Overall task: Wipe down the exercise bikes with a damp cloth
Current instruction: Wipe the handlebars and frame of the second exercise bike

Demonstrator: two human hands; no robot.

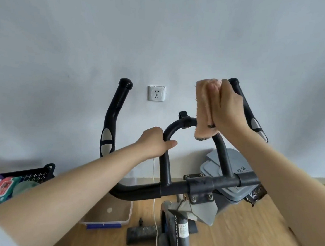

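Cloth [204, 108], fuzzy pink, bunched in curled fingers of right hand [229, 110]; left hand [153, 143] clasps curved black handlebar [174, 124].

Wooden floor [246, 234] bearing the exercise bike [181, 231] on its black base bar [142, 233]. A clear plastic box [111, 213] with a blue strip stands to its left, and a grey lidded bin [233, 193] behind it, near the wall.

A white wall socket [156, 93] sits on the pale wall [87, 31], and a thin white cord [155, 214] runs down over the wooden floor [246, 234]. At the left a black basket [36, 175] holds colourful packets [1, 186]. A clear plastic box [111, 211] with a blue strip lies on the floor, and a grey bin [210, 168] stands by the wall.
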